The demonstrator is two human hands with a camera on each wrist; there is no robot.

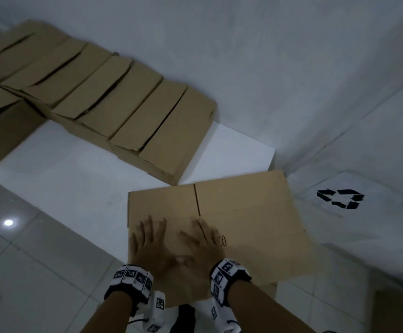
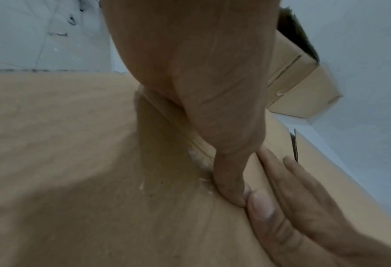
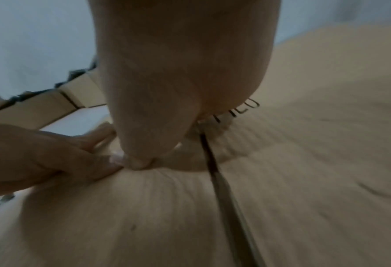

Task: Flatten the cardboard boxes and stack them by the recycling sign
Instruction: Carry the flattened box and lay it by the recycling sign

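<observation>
A flattened brown cardboard box (image 1: pixel 248 227) lies on the floor near the wall corner, left of the black recycling sign (image 1: pixel 340 198). My left hand (image 1: pixel 151 243) and right hand (image 1: pixel 201 241) press flat on it side by side, fingers spread and thumbs touching. The left wrist view shows my left hand (image 2: pixel 212 126) on the cardboard (image 2: pixel 75 162) with the right hand's fingers (image 2: pixel 288 195) beside it. In the right wrist view my right hand (image 3: pixel 167 108) presses next to a dark slit (image 3: pixel 215 173) in the box (image 3: pixel 304 180).
A row of upright, unflattened cardboard boxes (image 1: pixel 114 102) stands along the wall on a low white platform (image 1: pixel 80 179) to the upper left. Grey floor tiles (image 1: pixel 27 260) lie at the left. Another brown cardboard piece (image 1: pixel 399 311) shows at the bottom right.
</observation>
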